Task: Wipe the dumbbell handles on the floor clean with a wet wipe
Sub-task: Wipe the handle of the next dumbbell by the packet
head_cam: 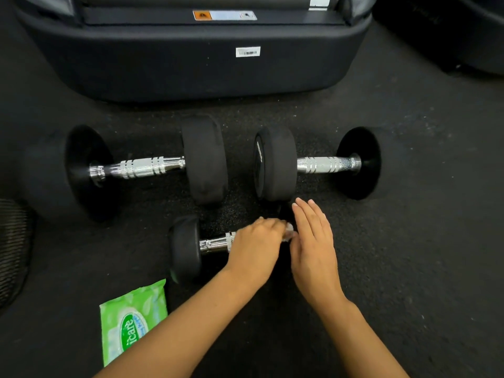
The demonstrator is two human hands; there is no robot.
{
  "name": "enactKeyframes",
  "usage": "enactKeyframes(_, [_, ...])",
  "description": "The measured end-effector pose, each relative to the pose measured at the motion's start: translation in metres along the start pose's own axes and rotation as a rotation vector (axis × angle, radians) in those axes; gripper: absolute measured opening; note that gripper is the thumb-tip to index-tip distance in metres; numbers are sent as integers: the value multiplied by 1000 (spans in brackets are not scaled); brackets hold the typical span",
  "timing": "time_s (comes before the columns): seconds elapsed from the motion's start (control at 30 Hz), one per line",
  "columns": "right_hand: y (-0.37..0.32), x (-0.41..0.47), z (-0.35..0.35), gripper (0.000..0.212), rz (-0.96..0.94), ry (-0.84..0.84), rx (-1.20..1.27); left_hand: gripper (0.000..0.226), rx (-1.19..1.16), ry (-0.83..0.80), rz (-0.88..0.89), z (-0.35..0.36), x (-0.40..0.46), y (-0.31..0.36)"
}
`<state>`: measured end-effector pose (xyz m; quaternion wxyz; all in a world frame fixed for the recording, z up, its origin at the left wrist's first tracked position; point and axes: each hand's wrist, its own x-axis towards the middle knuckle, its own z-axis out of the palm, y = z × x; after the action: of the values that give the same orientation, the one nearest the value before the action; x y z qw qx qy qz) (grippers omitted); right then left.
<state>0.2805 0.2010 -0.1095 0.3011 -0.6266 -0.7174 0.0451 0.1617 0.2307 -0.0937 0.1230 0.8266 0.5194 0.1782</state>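
Gripping the white wet wipe (289, 232) around the small dumbbell's handle (216, 242), the left hand (255, 245) has its fingers curled over both; the right hand (313, 245), fingers straight and together, rests just beside it on the hidden far weight, on the floor (409, 241).

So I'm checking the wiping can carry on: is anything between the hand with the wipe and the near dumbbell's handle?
Nothing visible. The left hand already lies over the handle with the wipe showing at its fingers. The right hand rests flat on the far end, beside it, not in the way.
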Motion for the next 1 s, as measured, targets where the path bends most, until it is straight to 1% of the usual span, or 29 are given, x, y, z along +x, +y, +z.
enactKeyframes(0.03, [0, 0, 0, 46, 0, 0, 4, 7, -21, 16, 27, -2, -2, 4])
enactKeyframes(0.07, [0, 1, 0, 46, 1, -1, 8, 9, 14, 31, 32, 0, -1, 5])
enactKeyframes(0.1, [0, 1, 0, 48, 3, -4, 11, 9, 51, -11, 11, -5, 4, 5])
enactKeyframes(0.13, [0, 1, 0, 49, 5, -9, 9, 13, 65, -57, -40, -10, 10, 5])
enactKeyframes(0.2, [-1, 0, -2, 49, 8, -19, 0, 31, 55, -144, -137, -12, 15, -6])
enactKeyframes(0.27, [-1, 1, -4, 49, 5, -31, -1, 31, 4, -113, -172, -13, 8, -15])
enactKeyframes(0.33, [0, 1, -4, 51, 7, -40, 6, 17, -52, 56, -107, -8, -9, -16])
enactKeyframes(0.37, [0, 0, -3, 52, 12, -41, 12, 11, -62, 107, -57, -2, -15, -16])
enactKeyframes(0.4, [1, 0, -3, 50, 14, -40, 16, 12, -63, 156, 2, 6, -19, -15])
enactKeyframes(0.5, [1, 0, -2, 46, 3, -42, 4, 24, -56, 198, 174, 23, -12, -8])
enactKeyframes(0.57, [1, 1, -3, 47, -5, -51, -5, 28, -49, 224, 234, 27, -10, -12])
enactKeyframes(0.63, [2, 1, -4, 47, -12, -61, 3, 26, -3, 270, 282, 30, -16, -23])
enactKeyframes(0.73, [3, 1, -2, 47, -1, -52, 16, 28, 19, 320, 314, 34, -24, -26])
enactKeyframes(0.83, [3, 0, -1, 47, -2, -47, 8, 25, 9, 284, 306, 34, -15, -19])
enactKeyframes(0.9, [4, 0, -2, 47, -13, -58, 2, 28, -8, 260, 297, 30, -15, -22])
enactKeyframes(1.0, [5, 1, -3, 47, -30, -68, -3, 31, -52, 284, 240, 19, -28, -29])
